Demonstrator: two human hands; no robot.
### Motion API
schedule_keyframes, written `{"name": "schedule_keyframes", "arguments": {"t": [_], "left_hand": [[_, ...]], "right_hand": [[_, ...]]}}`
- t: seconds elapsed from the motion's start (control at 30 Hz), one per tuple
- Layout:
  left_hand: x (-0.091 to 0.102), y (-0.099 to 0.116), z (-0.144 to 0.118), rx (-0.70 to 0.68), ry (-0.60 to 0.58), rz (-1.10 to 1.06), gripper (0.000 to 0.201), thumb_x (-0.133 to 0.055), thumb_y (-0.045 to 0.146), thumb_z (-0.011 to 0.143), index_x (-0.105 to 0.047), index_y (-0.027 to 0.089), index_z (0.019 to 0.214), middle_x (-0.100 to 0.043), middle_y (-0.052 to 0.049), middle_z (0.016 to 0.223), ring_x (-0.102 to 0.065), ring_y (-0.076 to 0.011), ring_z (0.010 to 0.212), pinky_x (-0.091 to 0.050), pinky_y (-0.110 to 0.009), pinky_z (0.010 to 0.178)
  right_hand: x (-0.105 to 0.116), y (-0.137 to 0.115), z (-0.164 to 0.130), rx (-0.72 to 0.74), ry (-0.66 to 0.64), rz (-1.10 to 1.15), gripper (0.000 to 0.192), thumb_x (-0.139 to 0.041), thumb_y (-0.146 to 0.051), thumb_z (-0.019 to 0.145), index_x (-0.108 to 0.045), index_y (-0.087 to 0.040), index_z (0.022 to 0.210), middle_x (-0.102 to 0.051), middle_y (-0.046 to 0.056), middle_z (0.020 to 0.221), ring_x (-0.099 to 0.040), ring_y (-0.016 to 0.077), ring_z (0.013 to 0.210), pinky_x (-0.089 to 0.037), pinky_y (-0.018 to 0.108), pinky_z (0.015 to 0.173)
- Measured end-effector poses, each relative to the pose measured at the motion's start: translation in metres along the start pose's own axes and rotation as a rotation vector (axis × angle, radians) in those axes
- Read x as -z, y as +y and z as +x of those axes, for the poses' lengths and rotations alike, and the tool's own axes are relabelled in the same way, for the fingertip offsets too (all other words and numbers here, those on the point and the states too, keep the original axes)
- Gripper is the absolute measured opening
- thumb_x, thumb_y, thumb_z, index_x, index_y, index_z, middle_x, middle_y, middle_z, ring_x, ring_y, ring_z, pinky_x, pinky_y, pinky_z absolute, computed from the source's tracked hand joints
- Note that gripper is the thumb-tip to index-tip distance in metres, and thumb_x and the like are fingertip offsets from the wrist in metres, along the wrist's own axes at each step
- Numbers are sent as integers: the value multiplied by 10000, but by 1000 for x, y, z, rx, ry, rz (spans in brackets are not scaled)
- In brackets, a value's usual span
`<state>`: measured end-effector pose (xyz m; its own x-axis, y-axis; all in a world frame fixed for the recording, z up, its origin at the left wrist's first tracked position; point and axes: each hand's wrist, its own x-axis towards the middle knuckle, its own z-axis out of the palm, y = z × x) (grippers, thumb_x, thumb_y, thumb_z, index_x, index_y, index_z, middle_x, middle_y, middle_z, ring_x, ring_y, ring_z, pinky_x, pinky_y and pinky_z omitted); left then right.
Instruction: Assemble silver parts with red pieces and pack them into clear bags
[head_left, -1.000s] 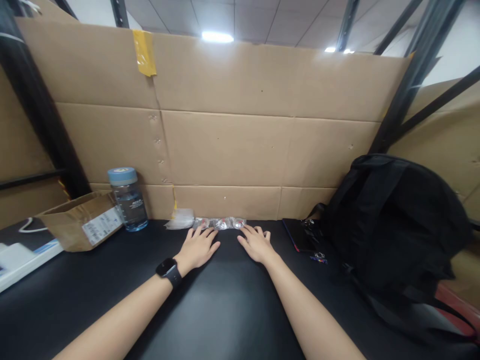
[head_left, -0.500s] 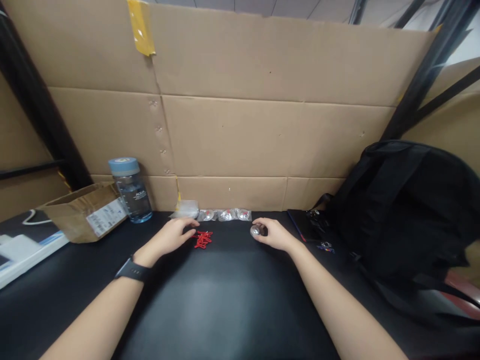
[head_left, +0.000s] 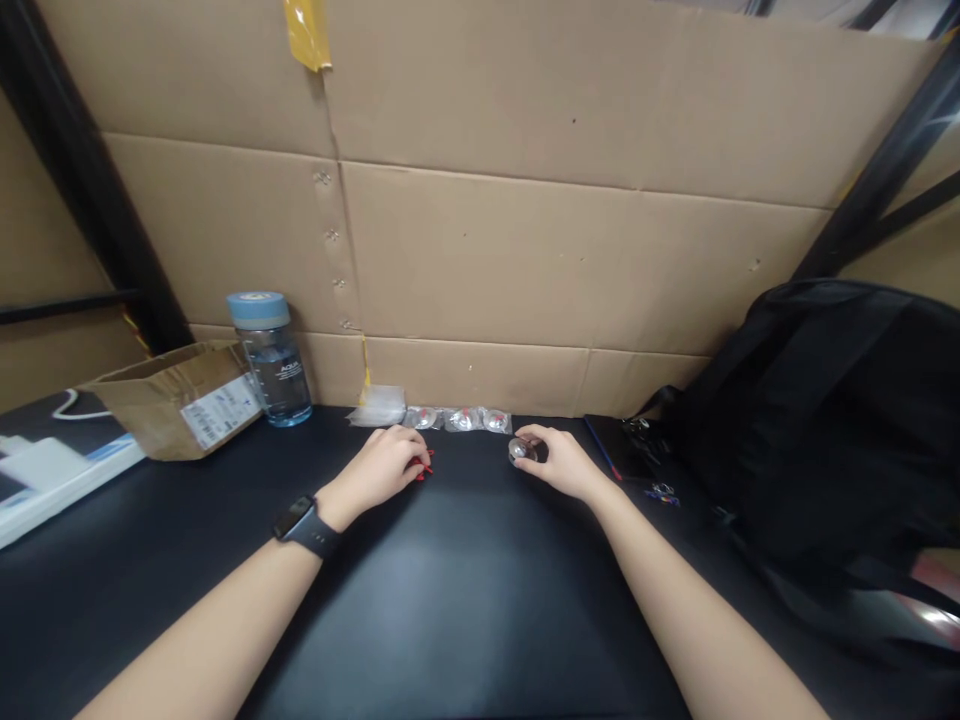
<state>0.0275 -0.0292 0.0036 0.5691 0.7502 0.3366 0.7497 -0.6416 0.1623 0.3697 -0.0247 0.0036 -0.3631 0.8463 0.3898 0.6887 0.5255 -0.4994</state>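
Note:
My left hand (head_left: 381, 466), with a dark watch on the wrist, is over a small tangle of red cord (head_left: 430, 456). Its fingers curl down around the cord and cover most of it. On the right, my right hand (head_left: 564, 463) pinches a small round, shiny clear-and-silver piece (head_left: 517, 450) between thumb and fingers, at table level. Between and behind the hands lies a row of three round silvery pieces in clear wrappers (head_left: 463, 420). A stack of clear plastic bags (head_left: 380, 405) lies at the left end of that row.
A water bottle (head_left: 277, 375) and a brown paper bag (head_left: 169, 415) stand at the left, beside a white power strip (head_left: 82, 495). On the right are a dark flat case (head_left: 611, 445), small keyring pieces (head_left: 663, 493) and a black backpack (head_left: 832, 420). A cardboard wall (head_left: 480, 260) closes off the back.
My left hand has moved right from beside the red cord to over it, fingers curling down onto it. The right hand keeps the round piece. The camera view has tilted down slightly.

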Motion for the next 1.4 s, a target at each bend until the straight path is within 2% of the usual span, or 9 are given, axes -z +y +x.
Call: {"name": "schedule_keyframes", "arguments": {"t": [0.1,0.2,0.33,0.43,0.57,0.73,0.93,1.2,1.4], "left_hand": [[1,6,2,32,33,-4,149,-617,248,920,-747,249,846,-729,-40,1028,-614,-238,1036,-412,-363,901],[4,15,6,75,101,-89,142,-614,285,934,-744,253,886,-751,-23,974,-641,-227,987,-412,-357,897],[8,33,9,186,169,-321,182,-623,377,937,-766,264,938,-782,6,880,-686,-186,793,-456,-327,839],[10,47,9,208,224,-436,182,-685,422,886,-791,279,924,-794,4,910,-699,-191,771,-479,-334,822],[13,62,7,174,256,-439,146,-700,407,881,-797,301,902,-791,1,944,-695,-211,855,-458,-347,824],[13,74,4,105,251,-313,178,-601,358,970,-745,277,902,-773,15,972,-652,-204,962,-338,-361,846],[11,78,0,-56,327,-243,200,-536,320,1013,-703,234,943,-750,-2,934,-638,-173,930,-287,-354,808],[13,83,1,-3,509,-509,172,-733,345,877,-739,259,729,-780,19,808,-702,-200,873,-396,-368,827],[12,84,1,69,479,-523,110,-722,364,878,-771,277,833,-784,10,900,-688,-194,837,-423,-362,797]], "right_hand": [[-1,-8,0,17,34,-46,344,-752,-275,790,-690,-259,1128,-745,33,1026,-675,213,935,-501,348,889],[-5,-19,-1,11,74,-25,382,-753,-292,797,-684,-263,1172,-733,50,1044,-663,216,931,-505,355,880],[-11,-40,-5,43,73,103,429,-749,-293,813,-651,-275,1230,-726,44,1094,-669,205,925,-513,346,871],[-16,-57,-8,87,86,220,433,-745,-290,827,-636,-273,1245,-718,54,1141,-678,219,989,-520,353,881],[-24,-76,-13,115,156,361,463,-766,-299,826,-616,-279,1264,-691,68,1223,-681,235,1054,-525,386,915],[-31,-92,-19,117,153,489,511,-792,-307,818,-594,-288,1288,-671,77,1256,-683,229,1062,-551,375,889],[-32,-100,-24,115,183,539,532,-813,-312,806,-591,-284,1289,-662,86,1272,-687,231,1060,-565,387,895],[-30,-103,-25,121,186,557,538,-819,-309,801,-590,-286,1287,-663,90,1275,-691,235,1048,-572,392,879],[-29,-102,-24,120,160,572,535,-810,-308,808,-581,-286,1291,-661,94,1288,-686,249,1096,-577,397,884]]}}
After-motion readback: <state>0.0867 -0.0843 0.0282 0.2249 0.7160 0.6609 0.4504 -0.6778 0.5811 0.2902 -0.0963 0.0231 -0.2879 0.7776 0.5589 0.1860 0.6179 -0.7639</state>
